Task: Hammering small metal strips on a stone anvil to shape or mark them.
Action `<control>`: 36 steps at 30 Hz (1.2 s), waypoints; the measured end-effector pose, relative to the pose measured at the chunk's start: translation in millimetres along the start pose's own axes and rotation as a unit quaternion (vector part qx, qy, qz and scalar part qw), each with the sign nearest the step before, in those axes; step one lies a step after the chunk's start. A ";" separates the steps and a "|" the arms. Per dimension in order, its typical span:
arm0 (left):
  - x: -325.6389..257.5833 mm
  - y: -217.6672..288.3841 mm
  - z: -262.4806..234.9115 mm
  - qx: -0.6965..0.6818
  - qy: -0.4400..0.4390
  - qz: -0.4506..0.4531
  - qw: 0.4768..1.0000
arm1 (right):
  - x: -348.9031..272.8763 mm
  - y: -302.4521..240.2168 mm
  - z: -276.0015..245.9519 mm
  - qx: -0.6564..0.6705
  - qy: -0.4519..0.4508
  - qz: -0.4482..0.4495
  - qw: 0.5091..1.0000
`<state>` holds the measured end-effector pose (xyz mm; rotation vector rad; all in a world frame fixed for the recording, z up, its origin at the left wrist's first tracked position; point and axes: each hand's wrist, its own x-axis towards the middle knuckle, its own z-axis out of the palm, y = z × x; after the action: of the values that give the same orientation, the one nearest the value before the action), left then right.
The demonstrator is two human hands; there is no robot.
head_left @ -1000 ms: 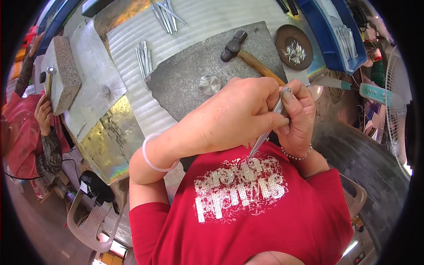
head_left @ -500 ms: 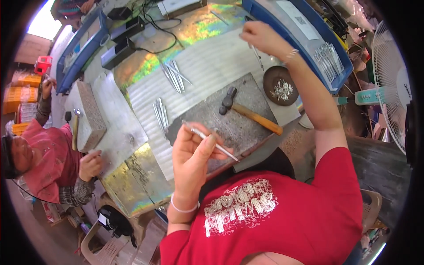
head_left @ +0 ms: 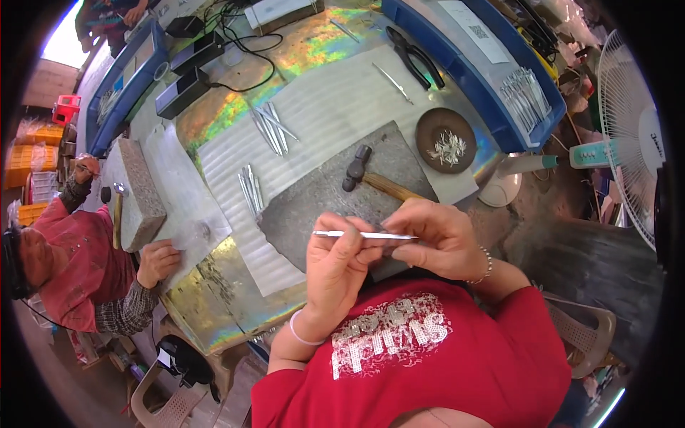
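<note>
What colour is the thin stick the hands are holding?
Silvery metal. The thin rod shows best in the head view, held between the left hand and right hand.

A hammer [head_left: 371,180] lies on a grey stone slab [head_left: 321,203]; a brown dish [head_left: 446,140], black pliers [head_left: 415,57] and a white fan [head_left: 631,135] sit around.

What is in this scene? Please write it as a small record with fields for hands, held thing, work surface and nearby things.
left hand: grips the thin metal rod near its left end
right hand: pinches the rod at its right end
rod pose: about level, held above the grey stone slab
hammer: lies on the slab, wooden handle toward the right hand
round dish: holds small metal pieces
loose rods: on the corrugated sheet, left of the slab
other person: seated at left, at a second slab
</note>
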<state>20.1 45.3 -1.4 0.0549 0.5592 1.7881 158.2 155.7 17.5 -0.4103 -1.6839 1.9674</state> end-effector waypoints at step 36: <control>-33.3 4.9 -11.8 0.232 -0.074 -0.215 0.946 | -0.5 12.8 17.5 0.185 0.004 0.312 0.932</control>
<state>21.8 9.7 -1.6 0.3619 0.8061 1.1914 146.9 139.7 8.2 -0.8869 -1.2102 2.6610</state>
